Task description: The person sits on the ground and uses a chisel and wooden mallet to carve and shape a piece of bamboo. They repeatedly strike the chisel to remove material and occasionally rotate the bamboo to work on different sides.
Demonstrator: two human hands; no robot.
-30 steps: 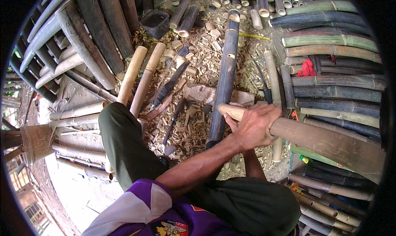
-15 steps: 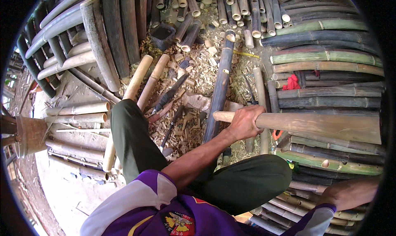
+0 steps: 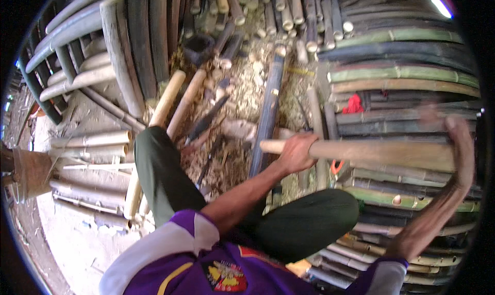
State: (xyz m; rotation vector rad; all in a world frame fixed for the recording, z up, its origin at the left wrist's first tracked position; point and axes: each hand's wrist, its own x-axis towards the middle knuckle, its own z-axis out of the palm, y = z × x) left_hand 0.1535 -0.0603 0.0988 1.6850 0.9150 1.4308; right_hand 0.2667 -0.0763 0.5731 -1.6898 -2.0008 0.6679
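Observation:
My left hand (image 3: 297,154) is closed around the narrow grip of a pale wooden club (image 3: 376,153), whose thick end points right. The club lies level across the view, its grip end above a dark bamboo tube (image 3: 269,104). Beyond the club's thick end my right hand (image 3: 446,121) is raised, apart from the dark tube; motion smears its fingers. Between my left knee and the tube, a dark-bladed tool (image 3: 207,121) rests on wood chips (image 3: 242,96). Two pale bamboo tubes (image 3: 186,100) lean beside that knee.
Stacked bamboo poles (image 3: 402,78) line the right side, with a red cloth (image 3: 353,104) among them. Cut tubes (image 3: 286,17) stand at the back near a dark tub (image 3: 198,48). More tubes (image 3: 90,140) lie on the left, near a brown bucket (image 3: 33,174).
My right forearm has swung up from the lower right, bringing the hand to the club's far end. The view has shifted slightly; my left hand keeps its grip.

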